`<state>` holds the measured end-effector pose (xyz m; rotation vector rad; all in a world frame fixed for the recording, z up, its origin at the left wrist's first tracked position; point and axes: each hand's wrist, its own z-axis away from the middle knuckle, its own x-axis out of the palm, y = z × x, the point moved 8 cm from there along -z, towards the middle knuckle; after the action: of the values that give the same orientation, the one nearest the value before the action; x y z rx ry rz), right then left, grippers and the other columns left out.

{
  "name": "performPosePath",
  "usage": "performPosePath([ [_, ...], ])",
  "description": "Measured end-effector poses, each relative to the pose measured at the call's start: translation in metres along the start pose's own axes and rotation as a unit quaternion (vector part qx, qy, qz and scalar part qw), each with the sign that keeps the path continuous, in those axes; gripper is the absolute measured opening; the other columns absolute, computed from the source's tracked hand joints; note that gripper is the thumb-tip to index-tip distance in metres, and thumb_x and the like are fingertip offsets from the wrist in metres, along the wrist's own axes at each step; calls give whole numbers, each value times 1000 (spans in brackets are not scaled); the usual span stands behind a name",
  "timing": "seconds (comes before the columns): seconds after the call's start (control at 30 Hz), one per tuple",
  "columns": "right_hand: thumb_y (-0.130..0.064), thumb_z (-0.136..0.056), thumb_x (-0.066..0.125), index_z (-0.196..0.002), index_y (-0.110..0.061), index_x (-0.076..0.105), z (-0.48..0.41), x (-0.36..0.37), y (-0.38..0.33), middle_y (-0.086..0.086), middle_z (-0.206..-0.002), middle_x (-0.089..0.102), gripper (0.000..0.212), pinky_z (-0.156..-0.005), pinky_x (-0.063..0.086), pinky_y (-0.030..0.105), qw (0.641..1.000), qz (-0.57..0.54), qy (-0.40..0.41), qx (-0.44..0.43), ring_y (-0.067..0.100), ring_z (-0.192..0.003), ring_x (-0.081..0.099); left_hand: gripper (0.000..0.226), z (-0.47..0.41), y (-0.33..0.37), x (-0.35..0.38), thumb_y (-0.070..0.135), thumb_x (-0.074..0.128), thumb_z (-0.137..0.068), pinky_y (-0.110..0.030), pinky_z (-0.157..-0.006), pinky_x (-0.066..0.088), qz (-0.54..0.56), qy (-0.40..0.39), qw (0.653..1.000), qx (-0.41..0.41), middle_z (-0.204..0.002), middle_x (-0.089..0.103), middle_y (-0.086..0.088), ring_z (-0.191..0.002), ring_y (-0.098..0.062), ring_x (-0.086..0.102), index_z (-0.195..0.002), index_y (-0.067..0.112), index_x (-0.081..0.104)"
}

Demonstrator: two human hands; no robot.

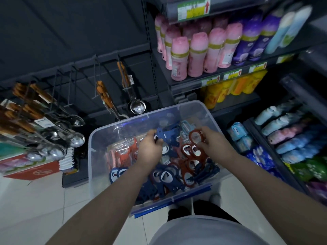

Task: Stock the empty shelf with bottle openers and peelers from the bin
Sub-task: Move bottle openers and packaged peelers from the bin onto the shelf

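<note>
A clear plastic bin with a blue front rim stands on the floor below me. Inside lie several blue bottle openers, red bottle openers and packaged orange peelers. My left hand is inside the bin, fingers curled round a blue bottle opener. My right hand pinches a red bottle opener just above the pile. Bare metal hooks stick out of the dark back panel above the bin.
Ladles and spoons with wooden handles hang on hooks at left; two more hang just behind the bin. Shelves at right carry pink bottles, yellow bottles and blue packs. White tiled floor lies to the left.
</note>
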<state>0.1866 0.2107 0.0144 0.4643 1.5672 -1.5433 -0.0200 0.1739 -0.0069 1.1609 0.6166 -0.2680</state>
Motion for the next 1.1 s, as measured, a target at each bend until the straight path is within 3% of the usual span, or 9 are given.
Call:
performPosePath([
  [0.1, -17, -92, 59, -129, -17, 53, 4, -30, 3, 7, -111, 66, 38, -74, 43, 27, 997, -36, 68, -20, 23, -100, 61, 23, -7, 34, 6, 16, 52, -97, -39, -69, 52, 39, 5, 999, 18, -95, 64, -2, -79, -28, 63, -119, 19, 52],
  [0.2, -24, -93, 58, -135, -19, 45, 9, -70, 28, 5, -118, 63, 43, -74, 41, 29, 991, -25, 132, 5, 25, -106, 59, 17, -13, 81, 29, 12, 54, -93, -48, -72, 56, 74, 8, 996, 57, -93, 66, -9, -84, -37, 64, -109, 15, 58],
  [0.37, -23, -91, 61, -125, -25, 49, 40, -167, 108, 0, -113, 65, 36, -79, 46, 34, 964, -3, 255, 81, 23, -104, 61, 19, -12, 175, 110, 10, 55, -87, -37, -71, 41, 81, -29, 988, 130, -98, 64, -15, -88, -34, 58, -104, 6, 61],
  [0.5, -28, -92, 58, -125, -27, 49, 82, -250, 196, 3, -109, 68, 35, -75, 45, 32, 935, -2, 314, 163, 26, -102, 62, 20, 8, 258, 204, 10, 56, -86, -38, -73, 48, 118, -94, 976, 158, -99, 65, -10, -84, -27, 59, -106, 13, 60],
  [0.6, -27, -91, 57, -129, -26, 45, 124, -310, 260, 5, -111, 68, 39, -75, 48, 36, 917, 24, 338, 211, 30, -105, 61, 15, 35, 319, 281, 18, 58, -81, -45, -80, 56, 146, -167, 963, 153, -93, 64, -2, -87, -24, 63, -96, 20, 60],
  [0.73, -26, -93, 56, -133, -22, 42, 179, -375, 327, 10, -119, 64, 43, -79, 44, 38, 896, 46, 356, 262, 34, -110, 57, 16, 63, 391, 374, 23, 56, -76, -55, -84, 54, 137, -226, 947, 184, -100, 66, -8, -93, -28, 65, -91, 23, 60],
  [0.87, -21, -92, 54, -129, -25, 45, 214, -416, 374, 8, -119, 64, 39, -84, 46, 38, 883, 39, 367, 292, 32, -109, 57, 17, 81, 443, 431, 11, 57, -82, -46, -88, 53, 129, -215, 946, 206, -102, 67, -10, -95, -29, 63, -98, 11, 62],
  [1.0, -20, -94, 51, -136, -25, 41, 217, -433, 410, 7, -125, 60, 43, -90, 45, 38, 881, 26, 349, 317, 30, -115, 54, 23, 82, 475, 467, 12, 54, -86, -37, -68, 48, 95, -227, 945, 216, -96, 65, -12, -76, -25, 57, -107, 8, 61],
  [1.1, -15, -93, 54, -141, -22, 36, 202, -436, 421, 9, -130, 56, 51, -93, 45, 37, 898, 13, 316, 307, 29, -118, 52, 27, 73, 495, 486, 11, 52, -89, -27, -67, 41, 41, -223, 945, 236, -104, 65, -11, -77, -22, 56, -115, 9, 61],
])
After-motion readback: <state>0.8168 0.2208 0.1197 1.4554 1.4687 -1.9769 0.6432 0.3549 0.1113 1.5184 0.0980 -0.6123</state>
